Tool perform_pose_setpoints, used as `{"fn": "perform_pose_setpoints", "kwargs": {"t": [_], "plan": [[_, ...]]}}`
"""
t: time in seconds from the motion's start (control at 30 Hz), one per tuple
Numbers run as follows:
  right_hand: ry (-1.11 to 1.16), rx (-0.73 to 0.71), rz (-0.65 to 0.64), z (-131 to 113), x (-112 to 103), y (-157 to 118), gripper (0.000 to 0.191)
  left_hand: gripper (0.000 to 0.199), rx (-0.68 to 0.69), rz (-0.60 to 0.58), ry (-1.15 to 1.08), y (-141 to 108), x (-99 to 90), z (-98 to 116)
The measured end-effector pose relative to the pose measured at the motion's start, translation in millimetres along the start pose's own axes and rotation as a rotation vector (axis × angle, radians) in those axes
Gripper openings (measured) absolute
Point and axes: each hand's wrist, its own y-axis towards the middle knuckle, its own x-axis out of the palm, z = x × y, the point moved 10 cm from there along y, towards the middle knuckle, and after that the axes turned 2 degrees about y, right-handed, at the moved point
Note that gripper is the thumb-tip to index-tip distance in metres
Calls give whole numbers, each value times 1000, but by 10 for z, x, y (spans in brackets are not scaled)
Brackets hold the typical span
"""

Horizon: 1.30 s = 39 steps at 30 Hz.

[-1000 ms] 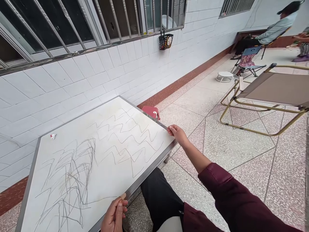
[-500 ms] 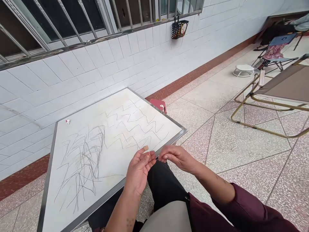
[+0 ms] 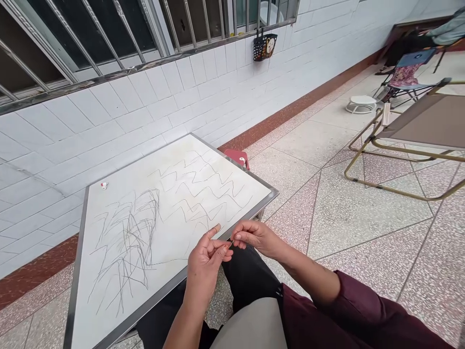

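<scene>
Over the near edge of the table, my left hand (image 3: 205, 261) pinches with thumb and a finger, palm partly turned up. A tan strip of tape (image 3: 217, 227) wraps the tip of one of its raised fingers. Just to its right, my right hand (image 3: 260, 238) is closed in a pinch, its fingertips almost touching the left ones. Between the two pinches shows a thin needle-like thing (image 3: 231, 244), too fine to make out fully; both hands seem to grip it.
A white tabletop (image 3: 174, 160) with metal edging and scribbled lines carries a small red-and-white object (image 3: 104, 185). Beyond it are a red stool (image 3: 238, 157) and a tiled wall with barred windows. A folding chair (image 3: 417, 126), a white stool (image 3: 361, 103) and a seated person are at right.
My hands have come together, with the right moving slightly left. The left fingers have curled into a tighter pinch. The view has turned slightly.
</scene>
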Motion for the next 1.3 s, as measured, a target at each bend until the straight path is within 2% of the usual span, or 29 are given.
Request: {"fn": "perform_pose_setpoints", "kwargs": {"t": [0.2,0.4,0.47,0.57,0.6,0.67,0.77,0.83,0.9,1.2,1.3], "plan": [[24,100,21,180,-20,-5,32,60,-60,-81,0,-22,61,-165],[-10,175,49,363,-52,13,38,62,-69,2,100,14,-3,-258],[-149,91,124,254,-122,14,36,63,-66,30,124,37,-32,-272],[-552,-186,331,-169,-190,-76,24,63,-58,72,129,79,-70,-316],[-683,-273,359,-299,-128,-116,20,63,-52,83,131,94,-75,-336],[-862,-351,317,-412,69,-144,12,61,-37,84,147,122,-60,-376],[-919,-257,247,-335,238,-101,9,45,-3,18,174,154,49,-415],[-894,-172,261,-261,237,-70,9,31,10,-45,166,167,148,-430],[-867,-118,287,-219,193,-47,8,27,1,-86,124,183,227,-447],[-780,69,345,-105,-51,-2,9,39,23,-129,54,316,442,-452],[-837,72,397,-155,-171,17,9,58,-22,-139,52,335,464,-504]]}}
